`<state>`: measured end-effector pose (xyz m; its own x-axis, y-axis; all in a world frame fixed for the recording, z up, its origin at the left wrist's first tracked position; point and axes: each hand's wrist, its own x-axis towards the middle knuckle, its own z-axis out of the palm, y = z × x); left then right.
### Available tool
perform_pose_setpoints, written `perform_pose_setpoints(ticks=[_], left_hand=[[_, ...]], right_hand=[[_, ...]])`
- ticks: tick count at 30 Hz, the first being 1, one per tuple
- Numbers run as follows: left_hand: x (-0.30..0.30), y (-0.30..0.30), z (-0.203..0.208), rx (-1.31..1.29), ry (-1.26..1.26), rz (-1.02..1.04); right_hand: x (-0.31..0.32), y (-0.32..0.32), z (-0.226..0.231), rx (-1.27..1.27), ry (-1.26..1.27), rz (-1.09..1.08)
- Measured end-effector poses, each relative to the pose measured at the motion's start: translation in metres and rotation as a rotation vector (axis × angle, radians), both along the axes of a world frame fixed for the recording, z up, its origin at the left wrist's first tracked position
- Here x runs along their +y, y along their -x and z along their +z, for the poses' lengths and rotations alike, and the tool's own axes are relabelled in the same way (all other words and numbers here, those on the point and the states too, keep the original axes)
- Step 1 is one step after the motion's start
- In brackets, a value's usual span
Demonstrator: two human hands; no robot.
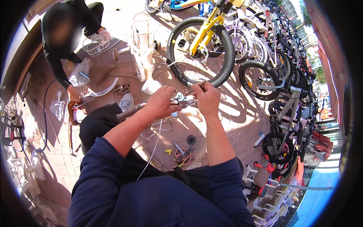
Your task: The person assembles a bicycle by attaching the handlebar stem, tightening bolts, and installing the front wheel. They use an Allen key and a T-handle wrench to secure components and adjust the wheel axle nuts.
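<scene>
Between my hands is a bicycle handlebar, its brown grip (pixel 127 112) sticking out to the left and silver metal fittings (pixel 185 103) near its middle. My left hand (pixel 162 101) is closed around the bar beside these fittings. Just right of them, my right hand (pixel 207 100) pinches a thin dark cable-like piece (pixel 196 90) between thumb and fingers; its far end is hard to make out. A thin white cable (pixel 151 154) hangs from the bar toward my lap. My fingers cover part of the fittings.
On the paving before me lie a yellow-handled tool (pixel 168 152), orange-handled pliers (pixel 185 160) and a black disc (pixel 191 139). A yellow-forked bicycle wheel (pixel 229 60) stands ahead. Bicycles (pixel 261 77) crowd the right. At left, another person (pixel 56 56) handles a basket (pixel 95 47) and a curved brown part (pixel 72 113).
</scene>
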<state>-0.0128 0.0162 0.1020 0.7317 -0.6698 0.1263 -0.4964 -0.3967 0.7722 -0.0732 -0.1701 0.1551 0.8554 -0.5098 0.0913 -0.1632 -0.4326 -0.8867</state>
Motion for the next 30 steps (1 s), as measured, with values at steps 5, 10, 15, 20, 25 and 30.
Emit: perform_pose_setpoints(ticks=[5, 10, 15, 20, 25, 30], left_hand=[[-0.009, 0.004, -0.004, -0.030, 0.046, -0.036], [-0.013, 0.011, -0.005, -0.033, 0.066, -0.004], [-0.018, 0.011, -0.004, -0.086, 0.102, -0.007], [-0.023, 0.008, -0.007, -0.133, 0.049, -0.034], [-0.022, 0.011, -0.006, -0.099, 0.028, -0.019], [-0.022, 0.012, -0.003, -0.094, -0.015, -0.010]], right_hand=[[-0.001, 0.001, -0.007, 0.002, -0.125, -0.022], [-0.001, 0.000, -0.008, 0.003, -0.207, 0.055], [0.006, -0.002, 0.012, 0.212, 0.263, 0.086], [0.000, 0.001, -0.003, 0.099, -0.056, 0.151], [0.006, -0.003, 0.000, 0.085, 0.070, 0.079], [0.009, -0.003, 0.001, 0.034, -0.296, 0.155]])
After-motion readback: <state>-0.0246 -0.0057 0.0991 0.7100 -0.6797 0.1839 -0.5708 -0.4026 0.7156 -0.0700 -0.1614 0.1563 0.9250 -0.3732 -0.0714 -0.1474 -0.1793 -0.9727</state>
